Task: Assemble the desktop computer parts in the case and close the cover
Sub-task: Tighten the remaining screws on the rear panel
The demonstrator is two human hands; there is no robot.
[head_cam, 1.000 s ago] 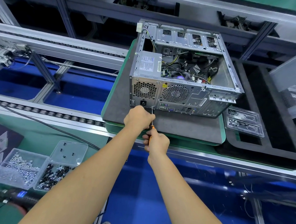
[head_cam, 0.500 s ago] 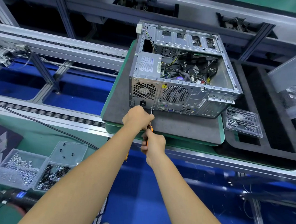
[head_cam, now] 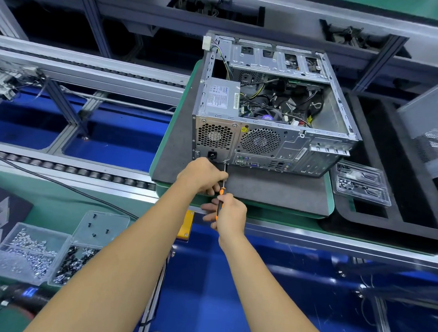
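Okay, nearest the case my right hand (head_cam: 229, 213) grips the screwdriver (head_cam: 221, 191) handle; ahead, my left hand (head_cam: 202, 174) pinches its shaft, tip at the PSU (head_cam: 215, 137) screw on the case's (head_cam: 272, 148) rear lower edge. I'd keep the shaft square w/ steady push so it doesn't slip. Case top is open beyond, cover not on yet.
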